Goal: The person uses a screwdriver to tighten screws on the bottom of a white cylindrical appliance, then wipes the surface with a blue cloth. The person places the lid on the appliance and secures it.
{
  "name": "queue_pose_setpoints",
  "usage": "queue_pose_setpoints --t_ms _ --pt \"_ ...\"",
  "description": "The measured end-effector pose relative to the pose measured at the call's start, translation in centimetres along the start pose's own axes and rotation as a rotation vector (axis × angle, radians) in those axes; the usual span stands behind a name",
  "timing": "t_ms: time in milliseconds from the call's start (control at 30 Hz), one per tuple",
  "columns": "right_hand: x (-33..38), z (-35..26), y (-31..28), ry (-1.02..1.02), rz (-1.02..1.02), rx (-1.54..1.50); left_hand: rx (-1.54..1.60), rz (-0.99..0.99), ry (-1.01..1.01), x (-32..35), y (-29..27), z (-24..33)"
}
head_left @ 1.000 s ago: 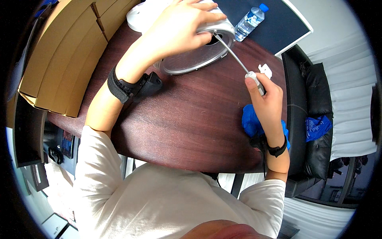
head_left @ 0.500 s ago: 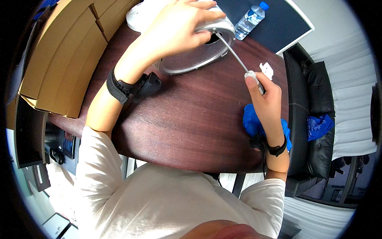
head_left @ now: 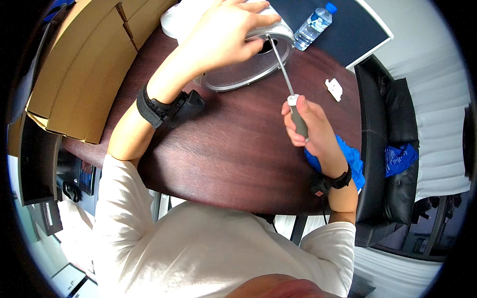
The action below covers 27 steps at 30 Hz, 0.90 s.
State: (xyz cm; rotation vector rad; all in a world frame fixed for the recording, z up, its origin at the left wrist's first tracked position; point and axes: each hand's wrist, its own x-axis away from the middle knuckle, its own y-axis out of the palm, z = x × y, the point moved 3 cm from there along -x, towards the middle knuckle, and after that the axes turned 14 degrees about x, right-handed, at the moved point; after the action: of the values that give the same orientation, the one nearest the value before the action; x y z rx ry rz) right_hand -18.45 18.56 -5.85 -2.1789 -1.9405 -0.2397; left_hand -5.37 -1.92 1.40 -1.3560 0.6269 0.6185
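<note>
You have one dark reddish-brown wooden table (head_left: 233,149) filling the middle of the view, with one stack of flat cardboard boxes (head_left: 79,64) along its edge at about 10 o'clock and one black leather armchair (head_left: 385,134) beside it at 3 o'clock. On the table sits one round silver-grey stand base (head_left: 238,74) at 12 o'clock, one blue cloth (head_left: 350,159) at 4 o'clock partly under your right forearm, one clear water bottle with a blue cap (head_left: 313,22) at 1 o'clock on a dark mat, and one small white plastic piece (head_left: 334,88) at 2 o'clock, well apart from the base. A second blue cloth (head_left: 400,159) lies on the armchair seat. Pale curtains hang behind the chair. Your left hand (head_left: 223,35) reaches forward with the arm nearly straight, palm down, fingers spread and pressed over the raised neck of the base, steadying it. Your right hand (head_left: 305,126) is curled in a closed fist around the grey handle of the one screwdriver (head_left: 290,84), elbow bent, the shaft slanting up toward 11 o'clock with its tip at the opening in the base, just beside your left fingers. Each wrist carries one black strap.
</note>
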Motion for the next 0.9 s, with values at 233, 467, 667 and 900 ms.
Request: queue_pose_setpoints --t_ms 233,467,667,900 --pt "-0.3 1.8 3.6 0.11 -0.234 -0.55 0.003 -0.013 -0.042 0.2 0.2 0.1" --pt "1.3 -0.6 -1.8 -0.1 0.286 0.397 0.124 -0.066 -0.012 -0.1 -0.5 -0.3" --pt "2.9 -4.3 -1.6 -0.332 0.637 1.135 0.224 -0.113 -0.009 -0.6 -1.3 0.0" --pt "2.4 -5.9 -1.3 -0.413 0.716 1.283 0.362 -0.155 -0.076 -0.9 -1.8 0.6"
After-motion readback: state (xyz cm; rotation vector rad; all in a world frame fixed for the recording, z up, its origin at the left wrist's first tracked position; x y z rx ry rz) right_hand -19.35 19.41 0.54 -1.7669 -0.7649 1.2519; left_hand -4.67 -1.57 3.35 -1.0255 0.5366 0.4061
